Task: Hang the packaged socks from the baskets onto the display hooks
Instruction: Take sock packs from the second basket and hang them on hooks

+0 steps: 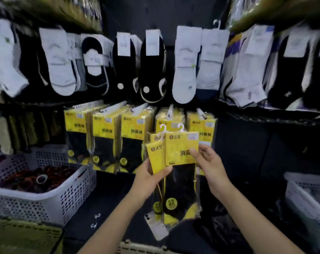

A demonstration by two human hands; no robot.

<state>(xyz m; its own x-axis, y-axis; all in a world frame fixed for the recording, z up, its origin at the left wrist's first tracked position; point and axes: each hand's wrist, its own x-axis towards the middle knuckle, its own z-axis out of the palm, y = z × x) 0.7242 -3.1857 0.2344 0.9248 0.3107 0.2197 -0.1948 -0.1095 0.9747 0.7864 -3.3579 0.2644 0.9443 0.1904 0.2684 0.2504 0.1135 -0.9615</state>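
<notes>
Sock packs [181, 153] gripped; white basket [45, 204] holds dark rolled bundles [27, 180].

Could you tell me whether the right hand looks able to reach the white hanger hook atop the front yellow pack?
Probably yes: the right hand holds the front pack at its right edge, the hanger hook sticks up uncovered just above it, and the left hand steadies the packs from below.

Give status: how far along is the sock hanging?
Done: several bunches of yellow sock packs hang in the row behind. In hand: left hand and right hand grip the held packs, two hangers showing, not hooked yet. Left: hang these; the white basket at right is too blurred to count what remains.
</notes>
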